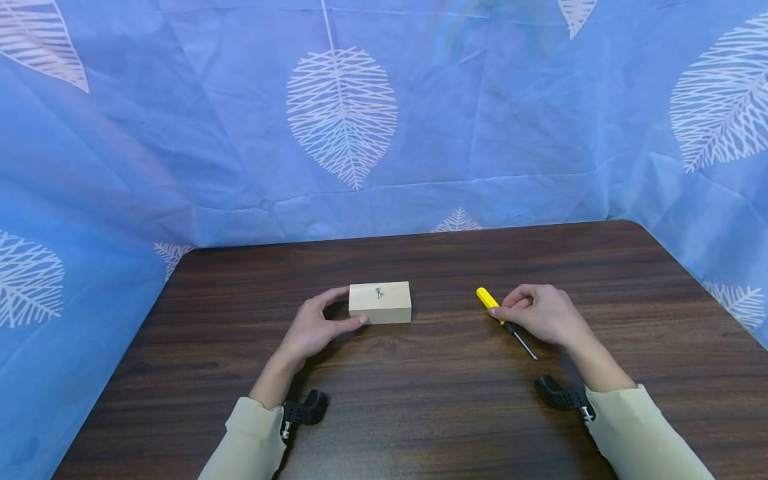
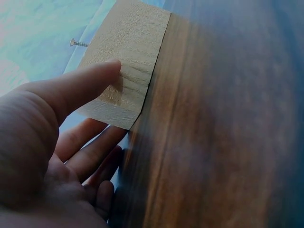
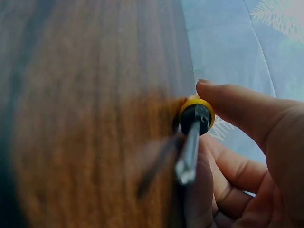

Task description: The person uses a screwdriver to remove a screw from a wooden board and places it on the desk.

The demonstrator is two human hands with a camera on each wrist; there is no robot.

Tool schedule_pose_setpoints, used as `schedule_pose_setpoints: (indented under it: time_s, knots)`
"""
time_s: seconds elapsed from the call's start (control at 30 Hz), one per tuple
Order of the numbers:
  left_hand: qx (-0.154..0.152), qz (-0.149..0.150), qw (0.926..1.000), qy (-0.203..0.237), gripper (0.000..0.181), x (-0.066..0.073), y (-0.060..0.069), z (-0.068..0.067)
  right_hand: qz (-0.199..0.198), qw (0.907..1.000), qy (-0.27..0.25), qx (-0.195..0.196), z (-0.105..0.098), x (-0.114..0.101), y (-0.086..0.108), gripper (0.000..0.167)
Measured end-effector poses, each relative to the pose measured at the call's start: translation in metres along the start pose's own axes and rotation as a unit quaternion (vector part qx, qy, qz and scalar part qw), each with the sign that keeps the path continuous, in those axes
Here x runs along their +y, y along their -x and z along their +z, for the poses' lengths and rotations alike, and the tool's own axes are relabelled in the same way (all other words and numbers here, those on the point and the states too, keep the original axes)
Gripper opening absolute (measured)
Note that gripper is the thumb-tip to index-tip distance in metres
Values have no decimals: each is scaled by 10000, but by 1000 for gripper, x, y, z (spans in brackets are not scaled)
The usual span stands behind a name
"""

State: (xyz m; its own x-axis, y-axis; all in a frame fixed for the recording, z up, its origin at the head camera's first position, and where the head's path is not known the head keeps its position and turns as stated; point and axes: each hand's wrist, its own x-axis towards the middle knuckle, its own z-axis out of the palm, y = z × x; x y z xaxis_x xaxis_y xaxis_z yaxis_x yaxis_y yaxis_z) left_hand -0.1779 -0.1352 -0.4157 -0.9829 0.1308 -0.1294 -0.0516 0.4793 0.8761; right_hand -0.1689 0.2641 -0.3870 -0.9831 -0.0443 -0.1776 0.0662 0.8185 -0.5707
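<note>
On the left, the left hand (image 1: 312,328) holds the left end of a pale, rectangular wooden block (image 1: 384,315), its thumb on the near face and its fingers round the end and far side. The block sits on the dark brown wood-grain table (image 1: 420,400), its long axis running left to right, so most of its length extends rightward from that grip. A small silvery metal screw (image 1: 379,291) stands up from the block's top near the middle; the left hand is the nearer to it.

Farther right, well apart from the block, the right hand (image 1: 543,313) pinches the handle of a yellow-handled screwdriver with a black collar and metal shaft (image 1: 509,328). Its long axis slants: the handle end lies far and left, towards the block, while the tip points near and right, away from the screw. Whether it touches the table, I cannot tell.
</note>
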Motion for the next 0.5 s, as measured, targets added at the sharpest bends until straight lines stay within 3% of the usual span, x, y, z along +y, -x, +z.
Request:
schedule_pose_setpoints:
  time_s: [0.33, 0.4, 0.5]
  knots:
    - [38, 43, 10000, -59, 72, 0, 1, 1, -24, 9998, 60, -195, 0, 2, -1, 41]
    - [30, 52, 10000, -55, 73, 0, 1, 1, -3, 9996, -158, -231, -1, 5, -1, 44]
    - [40, 39, 10000, -48, 73, -1, 1, 1, 99, 9949, -952, -330, -2, 13, -4, 52]
